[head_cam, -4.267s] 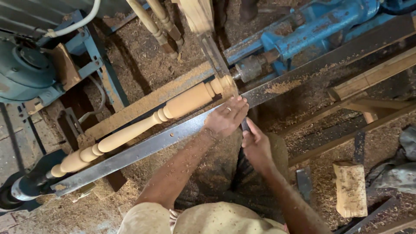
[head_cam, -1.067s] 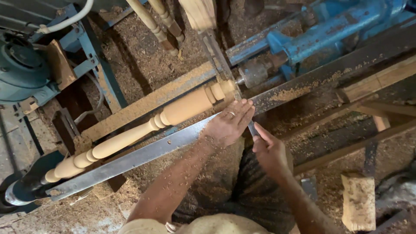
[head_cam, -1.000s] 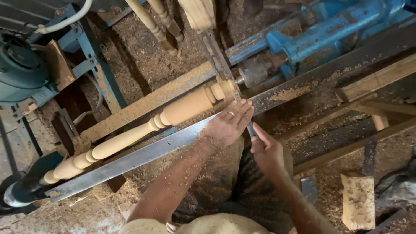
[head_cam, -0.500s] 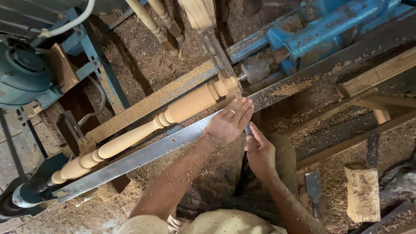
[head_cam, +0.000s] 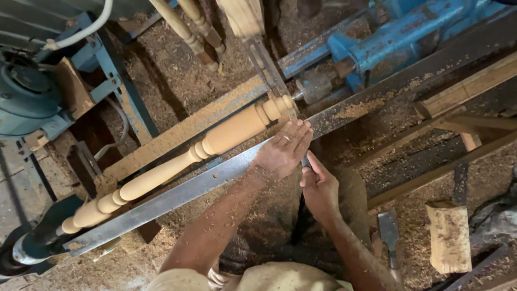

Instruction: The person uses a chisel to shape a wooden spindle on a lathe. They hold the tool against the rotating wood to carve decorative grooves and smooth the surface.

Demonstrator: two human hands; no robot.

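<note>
At the far left the motor (head_cam: 24, 94) sits beside the blue frame (head_cam: 121, 89), and the long turned spindle (head_cam: 177, 161) runs from the holder (head_cam: 40, 242) at lower left up to the blue tailstock (head_cam: 398, 37) at upper right. One spindle is on the lathe; two more turned pieces (head_cam: 188, 27) lean at the top. Just below the spindle lies the flat steel rest bar (head_cam: 177, 194), its edge running alongside with only a narrow gap. My left hand (head_cam: 283, 151) lies on that bar near the spindle's right end, fingers (head_cam: 299, 134) pressed together and flat. My right hand (head_cam: 320, 186) sits just behind it, fingers closed around a chisel handle (head_cam: 305, 161), mostly hidden. Sawdust covers the floor. At right lie one spare chisel (head_cam: 389, 234) and one wood block (head_cam: 449, 237), well apart from my hands.
</note>
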